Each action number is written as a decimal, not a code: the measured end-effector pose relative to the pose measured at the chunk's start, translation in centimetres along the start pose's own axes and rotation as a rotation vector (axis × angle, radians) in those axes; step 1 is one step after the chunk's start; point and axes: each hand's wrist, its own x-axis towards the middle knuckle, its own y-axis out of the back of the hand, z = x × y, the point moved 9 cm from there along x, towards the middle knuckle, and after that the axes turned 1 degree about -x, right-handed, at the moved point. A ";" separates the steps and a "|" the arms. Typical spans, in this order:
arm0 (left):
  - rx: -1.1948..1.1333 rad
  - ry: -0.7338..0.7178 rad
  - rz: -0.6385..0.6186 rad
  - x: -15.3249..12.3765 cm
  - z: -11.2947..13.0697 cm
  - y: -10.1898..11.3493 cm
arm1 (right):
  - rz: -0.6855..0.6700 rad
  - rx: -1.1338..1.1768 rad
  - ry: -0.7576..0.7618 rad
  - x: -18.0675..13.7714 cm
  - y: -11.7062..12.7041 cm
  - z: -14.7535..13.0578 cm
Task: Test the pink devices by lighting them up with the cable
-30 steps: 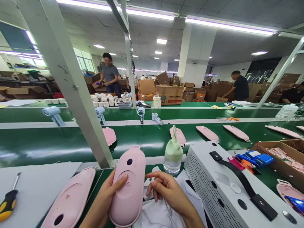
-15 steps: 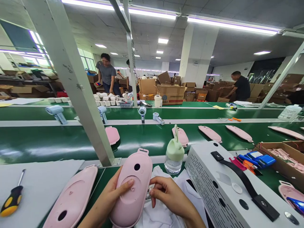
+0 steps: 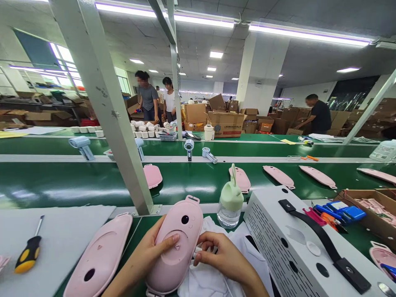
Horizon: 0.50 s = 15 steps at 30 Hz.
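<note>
My left hand (image 3: 157,247) grips a pink oval plastic shell (image 3: 177,243), thumb pressed on its face near a round recess. The shell is tilted up, with a dark round hole near its top and a slotted tab at the end. At the shell's right edge is my right hand (image 3: 221,255), fingers curled in a pinch; a small pale bit shows by the fingertips, too small to name. White cloth (image 3: 204,280) lies beneath. Left of my left hand rests a second pink shell (image 3: 100,255), its dark hole toward me.
A screwdriver (image 3: 29,251) lies on a white sheet (image 3: 68,231). A green-capped bottle (image 3: 230,206) and a grey metal box (image 3: 297,247) with a black strap stand to the right. Pink shells (image 3: 278,177) line the green belt (image 3: 192,173). A slanted post (image 3: 114,119) rises ahead; people work beyond.
The whole view has shifted slightly, moving things to the right in the picture. Both hands keep nearly the same pose around the shell. In the background, a person in white has come into fuller view.
</note>
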 end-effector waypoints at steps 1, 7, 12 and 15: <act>0.008 -0.001 -0.005 0.0 0.0 0.0 | -0.018 0.001 0.006 0.1 -0.3 0.1; 0.107 -0.028 0.015 -0.1 0.5 0.5 | -0.041 -0.021 -0.021 0.4 -1.4 1.1; 0.104 -0.004 -0.004 -0.2 0.4 0.6 | -0.038 -0.096 0.009 0.4 -1.5 0.8; 0.093 -0.013 -0.009 -0.1 0.4 0.6 | -0.033 -0.123 0.024 0.4 -1.4 0.8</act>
